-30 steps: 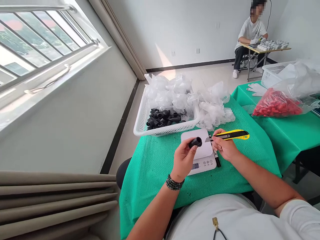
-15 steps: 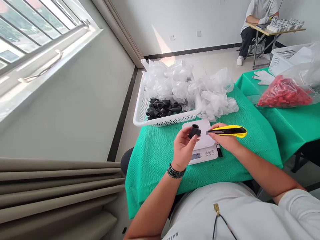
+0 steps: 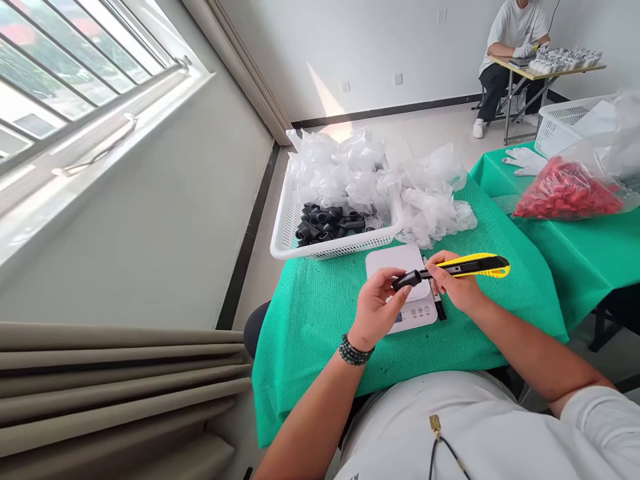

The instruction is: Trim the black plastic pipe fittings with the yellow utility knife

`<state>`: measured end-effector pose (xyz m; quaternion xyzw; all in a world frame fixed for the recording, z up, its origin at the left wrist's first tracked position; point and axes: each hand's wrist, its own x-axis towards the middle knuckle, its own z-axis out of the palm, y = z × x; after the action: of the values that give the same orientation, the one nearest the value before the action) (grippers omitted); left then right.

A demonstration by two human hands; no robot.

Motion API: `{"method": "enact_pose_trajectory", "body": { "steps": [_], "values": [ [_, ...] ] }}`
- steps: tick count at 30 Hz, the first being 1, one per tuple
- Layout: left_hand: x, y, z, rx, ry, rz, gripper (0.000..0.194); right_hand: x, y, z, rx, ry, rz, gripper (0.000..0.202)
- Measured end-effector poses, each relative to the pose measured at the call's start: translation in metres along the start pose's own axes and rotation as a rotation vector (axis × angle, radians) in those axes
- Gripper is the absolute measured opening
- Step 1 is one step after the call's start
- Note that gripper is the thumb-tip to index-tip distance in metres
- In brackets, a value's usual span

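A black pipe fitting [image 3: 407, 280] is pinched between the thumb and fingers of my left hand [image 3: 379, 303], its open end turned to the right. My right hand [image 3: 455, 283] grips a yellow and black utility knife [image 3: 475, 266]. The knife's blade end meets the rim of the fitting; whether it reaches inside I cannot make out. Both hands are above a white digital scale [image 3: 387, 257], partly covering its plate and display. Beside the scale lies a black and white marker [image 3: 440, 308], partly behind my right hand.
Black fittings [image 3: 327, 225] and clear plastic bags [image 3: 340, 167] fill a white basket [image 3: 350, 248]. More crumpled bags [image 3: 430, 213] lie on the green cloth [image 3: 310, 333]. At right are a bag of red pieces [image 3: 565, 193] and a white glove [image 3: 525, 161]. A person [image 3: 515, 40] sits at a far table.
The fitting has turned from upright to lying sideways, its opening now toward the knife. The knife's tip, held apart before, has come to the fitting's rim. Both hands shifted slightly right.
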<state>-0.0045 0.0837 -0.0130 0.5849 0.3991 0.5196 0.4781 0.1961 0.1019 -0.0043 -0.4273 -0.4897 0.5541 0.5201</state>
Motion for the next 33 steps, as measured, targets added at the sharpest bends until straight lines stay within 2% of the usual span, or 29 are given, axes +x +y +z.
{"method": "enact_pose_trajectory", "body": {
  "steps": [3, 6, 12, 18, 23, 27, 33],
  "values": [
    [0.001, -0.001, -0.002, 0.139, 0.066, 0.054, 0.033, 0.002, 0.000, -0.001, 0.084, 0.045, -0.034, 0.039],
    [0.002, -0.003, -0.003, 0.188, 0.090, 0.066, 0.031, 0.003, -0.004, 0.000, 0.169, 0.052, -0.024, 0.041],
    [0.002, -0.006, -0.002, 0.128, 0.086, 0.086, 0.030, 0.005, -0.007, 0.002, 0.189, -0.006, 0.063, 0.041],
    [0.002, -0.005, 0.000, 0.012, 0.120, 0.039, 0.037, 0.004, -0.009, 0.005, 0.286, 0.052, 0.062, 0.042],
    [0.003, -0.005, -0.002, -0.103, 0.080, -0.033, 0.046, 0.003, -0.011, 0.004, 0.317, 0.029, 0.098, 0.046],
    [0.002, -0.005, -0.003, -0.142, -0.008, -0.061, 0.054, 0.002, -0.011, 0.002, 0.305, 0.006, 0.095, 0.049],
    [0.001, 0.000, 0.000, -0.004, -0.084, 0.013, 0.041, 0.000, -0.008, 0.004, 0.304, -0.104, 0.114, 0.053]
  ]
}}
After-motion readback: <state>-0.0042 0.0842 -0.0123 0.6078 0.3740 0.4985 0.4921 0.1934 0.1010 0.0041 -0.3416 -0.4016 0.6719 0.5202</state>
